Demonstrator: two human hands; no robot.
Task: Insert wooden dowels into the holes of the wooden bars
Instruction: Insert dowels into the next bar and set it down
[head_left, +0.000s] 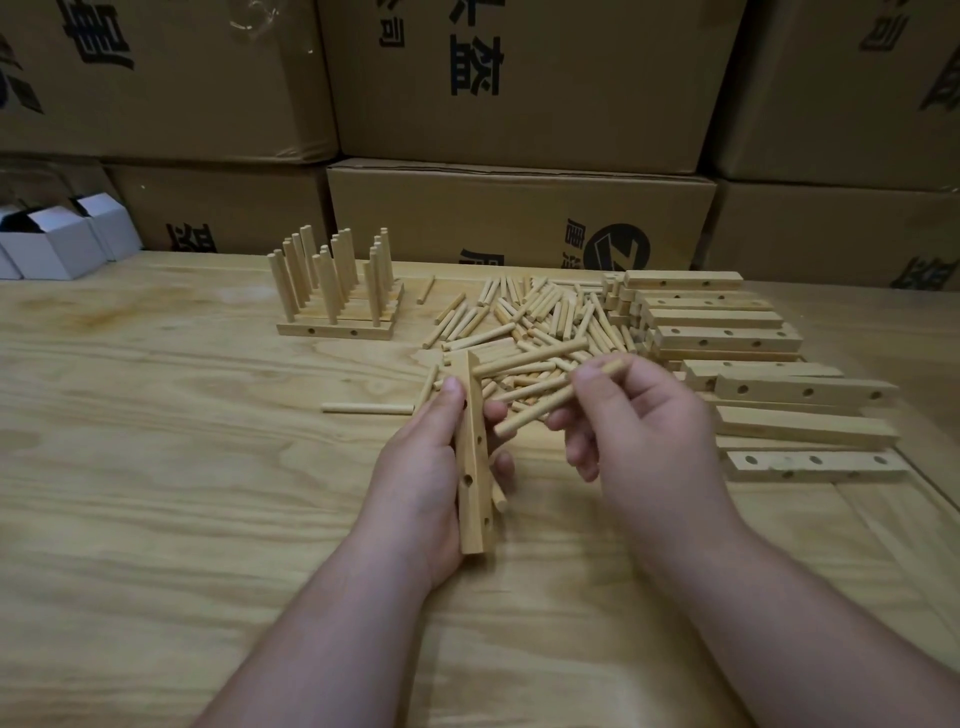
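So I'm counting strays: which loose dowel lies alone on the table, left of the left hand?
The single dowel lying flat on the table, just left of the left hand; the other loose dowels sit in the pile beyond.

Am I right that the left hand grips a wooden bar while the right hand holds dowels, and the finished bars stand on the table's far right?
Not quite: in the head view the finished bars stand far left. Left hand grips the bar; right hand holds dowels.
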